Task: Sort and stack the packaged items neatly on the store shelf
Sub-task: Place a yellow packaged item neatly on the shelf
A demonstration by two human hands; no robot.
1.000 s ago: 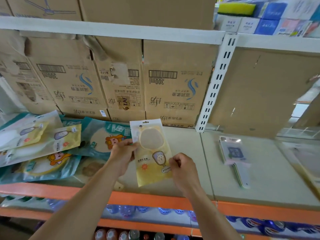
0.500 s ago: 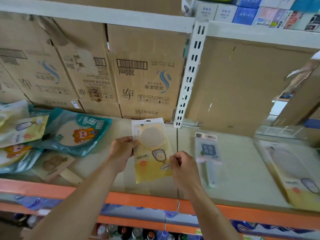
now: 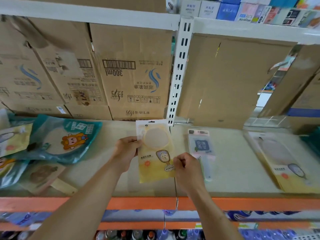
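Note:
I hold a yellow packaged hand mirror (image 3: 154, 153) upright above the beige shelf (image 3: 232, 170). My left hand (image 3: 127, 152) pinches its upper left edge. My right hand (image 3: 186, 168) pinches its lower right edge. A matching yellow mirror pack (image 3: 284, 161) lies flat at the right end of the shelf. A slim pink and grey pack (image 3: 201, 149) lies just right of my right hand. Teal and yellow packs (image 3: 60, 139) lie in a loose heap on the left.
Upside-down cardboard cartons (image 3: 131, 75) line the back left of the shelf, and plain cardboard (image 3: 228, 78) stands behind the right bay. A white slotted upright (image 3: 178, 71) divides the bays. The orange shelf lip (image 3: 242, 203) runs along the front, with bottles (image 3: 138, 234) below.
The view has swung right, bringing the right bay and its yellow pack into sight. Both hands keep the same hold on the yellow pack.

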